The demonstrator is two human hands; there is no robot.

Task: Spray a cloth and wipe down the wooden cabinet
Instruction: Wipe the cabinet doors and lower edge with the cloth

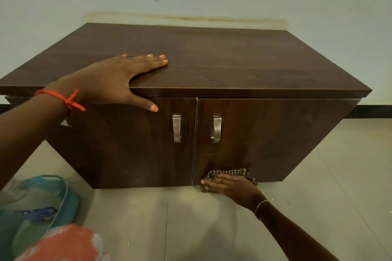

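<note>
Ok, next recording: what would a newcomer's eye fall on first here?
The dark wooden cabinet fills the middle of the view, standing on the floor against a pale wall. The left hand, with a red thread at the wrist, lies flat on the cabinet's top at the front edge. Low down, the right hand presses a checked cloth against the bottom of the right door.

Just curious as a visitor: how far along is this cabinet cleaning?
Mid-wipe. The right hand presses a checked cloth flat against the dark wooden cabinet, low on its right door, while the left hand rests on its top. Cloth already in use, so spraying is presumably done. Which surfaces remain unwiped cannot be told.
</note>
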